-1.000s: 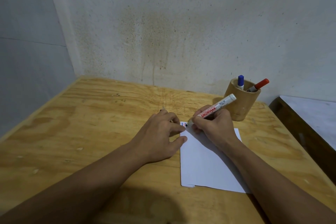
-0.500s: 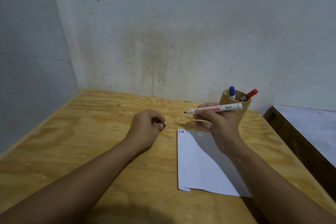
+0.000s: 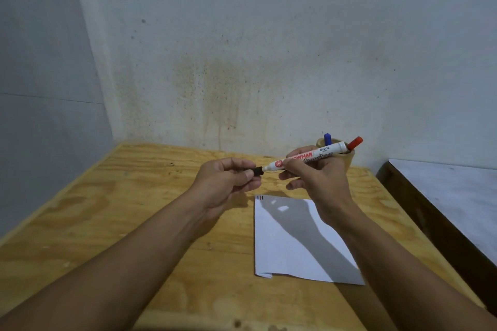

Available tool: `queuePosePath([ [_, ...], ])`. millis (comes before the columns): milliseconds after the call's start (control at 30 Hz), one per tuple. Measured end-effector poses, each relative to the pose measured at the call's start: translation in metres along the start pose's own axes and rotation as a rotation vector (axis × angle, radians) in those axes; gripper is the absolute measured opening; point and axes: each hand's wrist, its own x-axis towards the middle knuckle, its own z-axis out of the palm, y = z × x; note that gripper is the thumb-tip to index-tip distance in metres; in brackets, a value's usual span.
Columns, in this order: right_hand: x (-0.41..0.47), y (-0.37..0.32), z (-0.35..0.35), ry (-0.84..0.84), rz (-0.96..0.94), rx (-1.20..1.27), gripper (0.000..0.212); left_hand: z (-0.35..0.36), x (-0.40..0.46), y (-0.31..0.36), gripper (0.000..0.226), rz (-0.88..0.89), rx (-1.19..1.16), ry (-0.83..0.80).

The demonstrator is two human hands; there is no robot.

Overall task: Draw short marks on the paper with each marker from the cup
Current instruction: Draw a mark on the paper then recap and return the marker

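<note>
Head view. The right hand point(image 3: 320, 183) gripped a white marker point(image 3: 309, 157) by its barrel and held it nearly level above the table point(image 3: 134, 209), nib end toward the left. The left hand point(image 3: 228, 180) pinched a black cap point(image 3: 258, 170) at that nib end; cap and barrel met there, and it could not be told whether the cap was fully seated.

The paper point(image 3: 290, 244) lay flat on the table below and just right of the hands, with both hands clear of it. A small cluster of short marks point(image 3: 260, 197) sat at its far left corner; blue and red strokes were visible, and a dark one appeared to be among them. The cup point(image 3: 349, 161) stood behind the right hand, largely hidden, and held a blue-capped marker point(image 3: 327, 139) and a red-capped marker point(image 3: 355, 142).

Judged progress: the marking appeared complete or close to it. Remaining steps were probably seating the cap and returning the marker to the cup.

Legible writing: the barrel carried red lettering ending in "OWMAN", a red round emblem near the nib end, and the code "BG-12". A lower line of print was partly covered by fingers and could not be read.
</note>
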Motion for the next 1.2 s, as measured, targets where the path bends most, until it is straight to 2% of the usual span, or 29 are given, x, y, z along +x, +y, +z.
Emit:
queuePosePath([
  [333, -0.007, -0.011, -0.009, 0.027, -0.061, -0.054, 0.006, 0.015, -0.011, 0.007, 0.013, 0.02, -0.011, -0.063],
  [500, -0.01, -0.017, -0.018, -0.029, -0.048, -0.018, 0.003, 0.022, -0.015, 0.011, 0.013, 0.017, -0.029, -0.07],
  [633, -0.011, -0.022, -0.023, -0.058, -0.048, -0.049, 0.012, 0.032, -0.015, 0.011, 0.017, 0.044, -0.033, -0.058],
  [733, -0.009, -0.024, -0.028, -0.074, -0.015, -0.108, 0.023, 0.044, -0.018, 0.011, 0.016, 0.072, -0.054, -0.108],
  [800, -0.006, -0.029, -0.032, -0.055, 0.044, -0.061, 0.029, 0.058, -0.019, 0.013, 0.017, 0.119, 0.057, -0.131],
  [900, 0.01, -0.044, -0.051, 0.088, 0.073, -0.036, 0.028, 0.076, -0.014, 0.009, 0.02, 0.286, 0.47, -0.061],
  [967, 0.025, -0.056, -0.07, 0.175, 0.07, -0.179, 0.028, 0.083, -0.009, 0.007, 0.019, 0.373, 0.715, -0.025],
  [1067, 0.046, -0.069, -0.102, 0.167, 0.124, -0.519, 0.033, 0.09, 0.002, 0.004, 0.025, 0.434, 0.931, -0.08],
  [1200, 0.073, -0.072, -0.13, 0.155, 0.087, -0.909, 0.034, 0.099, 0.024, 0.003, 0.052, 0.411, 1.032, -0.148],
])
